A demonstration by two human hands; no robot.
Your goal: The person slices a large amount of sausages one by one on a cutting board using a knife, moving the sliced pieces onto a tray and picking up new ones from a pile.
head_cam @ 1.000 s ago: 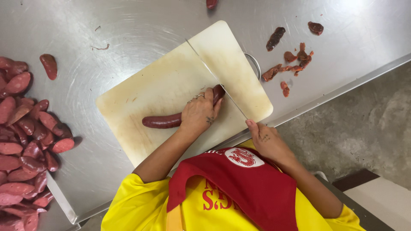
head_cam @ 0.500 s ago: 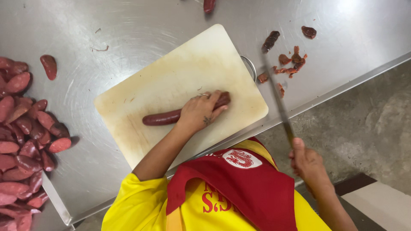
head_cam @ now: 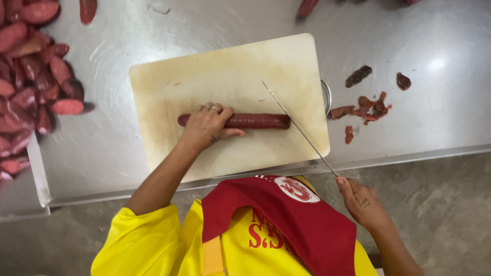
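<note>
Head view, left hand [head_cam: 207, 125] pressing sausage [head_cam: 255, 121] on board, right hand [head_cam: 364, 203] gripping knife [head_cam: 299, 129]

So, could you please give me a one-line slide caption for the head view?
Left hand steadies a red sausage on a cutting board; right hand holds a thin knife.

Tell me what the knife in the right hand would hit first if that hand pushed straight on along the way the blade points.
The right hand holds a long thin knife aimed up and left over the cutting board. Pushed along that line, it would probably meet the right end of the sausage, which the left hand holds down; blade height is unclear.
</note>
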